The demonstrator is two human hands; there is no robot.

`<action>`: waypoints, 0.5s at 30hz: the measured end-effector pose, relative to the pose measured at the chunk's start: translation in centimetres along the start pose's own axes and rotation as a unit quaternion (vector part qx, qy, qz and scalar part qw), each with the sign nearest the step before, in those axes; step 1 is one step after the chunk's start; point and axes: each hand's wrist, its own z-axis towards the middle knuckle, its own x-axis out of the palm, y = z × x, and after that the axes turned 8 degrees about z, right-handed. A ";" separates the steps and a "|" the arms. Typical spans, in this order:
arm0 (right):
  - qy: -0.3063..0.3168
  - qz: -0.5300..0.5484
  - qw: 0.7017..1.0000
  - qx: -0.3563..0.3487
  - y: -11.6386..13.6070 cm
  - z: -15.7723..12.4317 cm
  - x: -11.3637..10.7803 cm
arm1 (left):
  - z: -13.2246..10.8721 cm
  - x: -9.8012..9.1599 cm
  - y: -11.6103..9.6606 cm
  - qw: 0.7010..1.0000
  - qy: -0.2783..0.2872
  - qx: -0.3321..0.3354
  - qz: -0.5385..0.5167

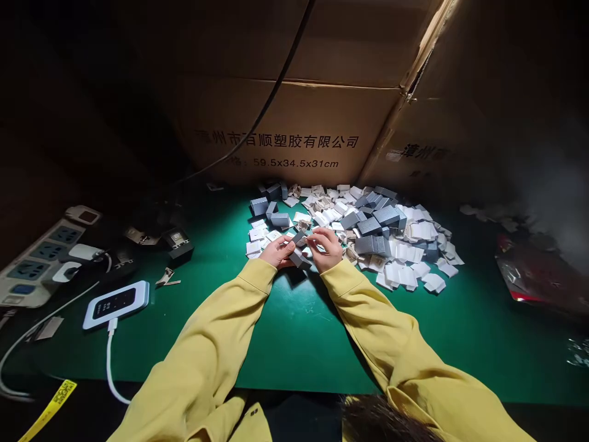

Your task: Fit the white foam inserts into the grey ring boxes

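Both my arms in yellow sleeves reach out over a green mat [294, 331]. My left hand [277, 252] and my right hand [325, 248] meet at the near edge of a pile and together grip a small grey box [299, 245], fingers closed round it. Just beyond the hands spreads a heap of small grey boxes [377, 221] mixed with several white folded card pieces [405, 270]. What the fingers do to the box is too small to make out.
Large cardboard cartons [285, 129] with printed text stand behind the pile, a black cable across them. At the left lie a power strip [37, 258] with plugs, a small white-rimmed device [116, 303] on a white cable, and a dark block [180, 245]. A red-edged bag [538, 276] lies at the right.
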 end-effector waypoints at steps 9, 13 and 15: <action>-0.020 -0.007 0.998 0.063 -1.2 -0.8 0.7 | -0.9 -0.1 0.2 0.995 0.104 0.002 0.000; 0.008 -0.028 0.998 0.062 -1.6 -0.6 1.1 | -0.6 -0.1 0.6 0.994 0.104 -0.022 -0.007; 0.032 -0.030 0.998 0.042 -1.6 -0.4 1.3 | -0.4 0.0 0.7 0.996 0.084 -0.025 -0.003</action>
